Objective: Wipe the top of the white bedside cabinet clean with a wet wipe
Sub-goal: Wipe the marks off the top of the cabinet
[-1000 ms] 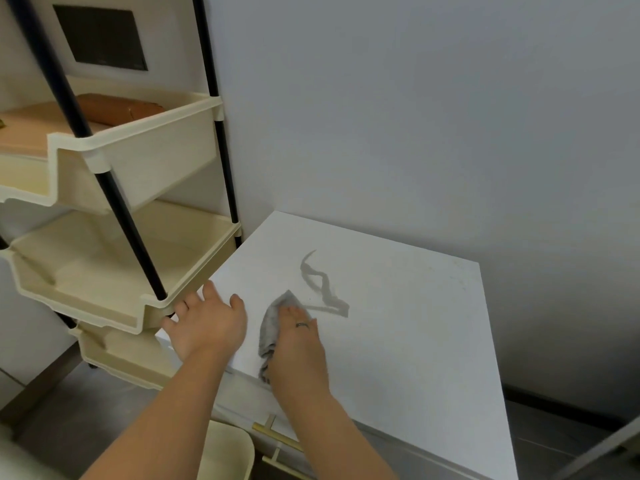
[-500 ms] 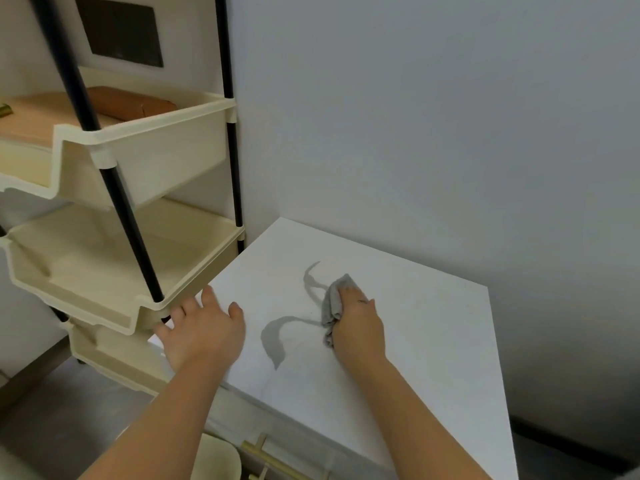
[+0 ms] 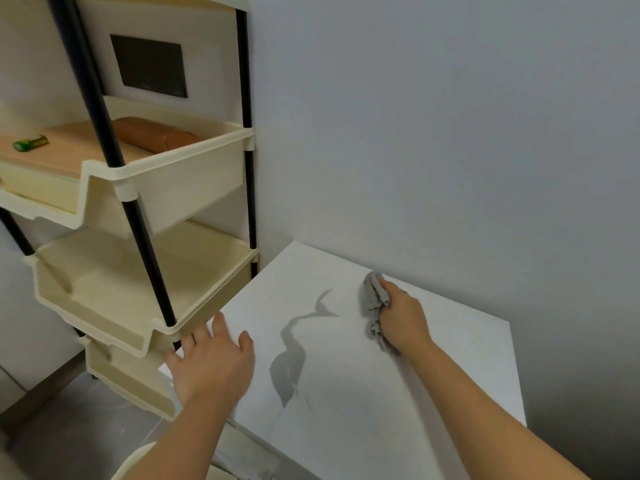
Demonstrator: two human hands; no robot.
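The white bedside cabinet [image 3: 460, 358] fills the lower right, its flat top pushed against the grey wall. My right hand [image 3: 403, 318] presses a crumpled grey wet wipe [image 3: 373, 304] onto the top near the back edge. A dark wet streak [image 3: 289, 358] curves across the middle of the top, left of the wipe. My left hand [image 3: 214, 365] lies flat, fingers spread, on the cabinet's near left corner and holds nothing.
A cream tiered trolley [image 3: 138, 282] with black poles [image 3: 138, 216] stands tight against the cabinet's left side. Its upper tray holds a brown roll [image 3: 152, 135] and a small green item [image 3: 29, 143]. The grey wall [image 3: 450, 133] bounds the cabinet at the back.
My right hand has slid the wipe from the near left part of the top toward the back wall, leaving a longer wet streak. My left hand has stayed on the corner.
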